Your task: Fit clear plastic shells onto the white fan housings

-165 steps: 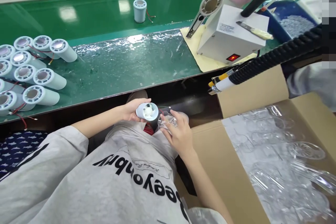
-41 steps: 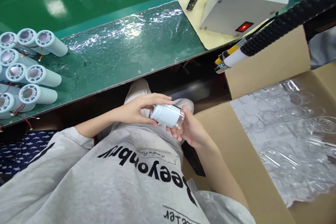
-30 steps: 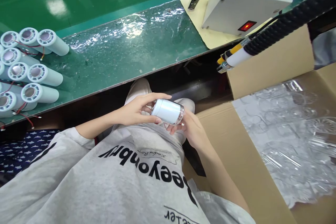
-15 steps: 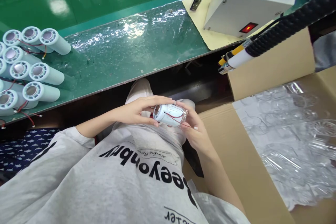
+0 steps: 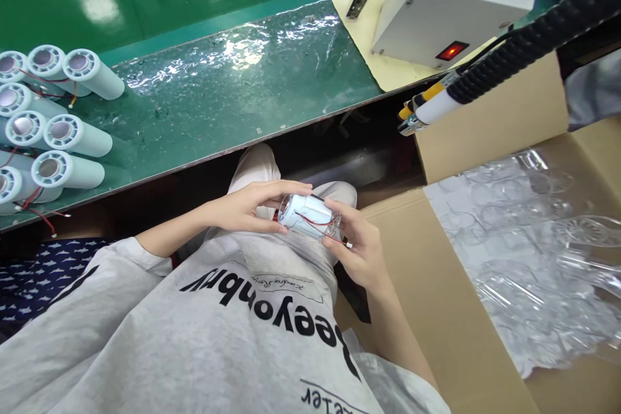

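Green, film-covered workbench (image 5: 233, 97) runs across the upper view, with a green conveyor belt (image 5: 145, 0) behind it. A cluster of pale blue cylinders (image 5: 53, 123) lies at its left end, a white machine (image 5: 436, 6) with a lit red switch at its right. Beside the person's lap stands a cardboard box (image 5: 436, 310) of clear plastic parts (image 5: 533, 252). Over the lap, below the bench edge, the left hand (image 5: 242, 207) and right hand (image 5: 356, 246) pinch a small pale blue cylinder (image 5: 308, 215) between them, fingertips closed on either end. It lies sideways, a thin red wire across it and a clear cap on its right end.
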`<state>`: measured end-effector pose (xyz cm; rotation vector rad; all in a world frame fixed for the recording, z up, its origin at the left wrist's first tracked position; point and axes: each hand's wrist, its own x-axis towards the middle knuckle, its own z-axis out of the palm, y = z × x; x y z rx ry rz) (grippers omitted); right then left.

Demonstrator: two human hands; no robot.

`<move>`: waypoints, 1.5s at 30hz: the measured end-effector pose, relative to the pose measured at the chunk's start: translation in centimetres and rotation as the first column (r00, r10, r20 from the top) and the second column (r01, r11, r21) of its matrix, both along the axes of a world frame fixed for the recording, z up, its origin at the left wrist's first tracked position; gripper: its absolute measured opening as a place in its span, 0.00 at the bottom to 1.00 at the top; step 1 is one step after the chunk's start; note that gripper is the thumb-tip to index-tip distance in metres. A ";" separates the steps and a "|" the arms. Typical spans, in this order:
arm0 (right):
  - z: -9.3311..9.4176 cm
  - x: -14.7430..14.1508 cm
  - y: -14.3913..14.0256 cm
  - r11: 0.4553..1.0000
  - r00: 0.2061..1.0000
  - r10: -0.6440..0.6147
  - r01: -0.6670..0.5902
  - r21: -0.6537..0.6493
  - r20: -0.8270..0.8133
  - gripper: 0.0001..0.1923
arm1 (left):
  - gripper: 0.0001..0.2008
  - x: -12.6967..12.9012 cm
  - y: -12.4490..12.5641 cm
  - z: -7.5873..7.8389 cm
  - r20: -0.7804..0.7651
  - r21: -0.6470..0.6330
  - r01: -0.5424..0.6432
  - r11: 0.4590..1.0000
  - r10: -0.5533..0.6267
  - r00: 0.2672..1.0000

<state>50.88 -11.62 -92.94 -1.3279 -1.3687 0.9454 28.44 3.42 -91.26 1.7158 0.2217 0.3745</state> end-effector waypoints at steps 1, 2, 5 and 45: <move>0.1 0.0 -0.1 0.999 0.999 -0.002 0.000 0.040 0.048 0.22 | 0.34 0.0 0.0 -0.1 -0.004 0.007 -0.006 1.000 0.006 1.000; 0.2 -0.1 -0.1 0.997 0.996 -0.007 0.000 0.083 0.092 0.22 | 0.33 0.0 -0.1 -0.2 -0.008 0.014 -0.016 1.000 0.016 1.000; 0.6 -0.4 0.0 0.981 0.977 -0.049 0.008 0.193 0.206 0.24 | 0.33 -0.1 -0.4 -0.4 -0.021 0.019 -0.067 0.998 0.068 0.997; -1.8 -1.0 1.7 0.994 0.955 0.090 -0.104 0.033 0.283 0.31 | 0.38 0.6 -0.7 -3.6 0.016 -0.312 -0.024 0.950 0.030 0.999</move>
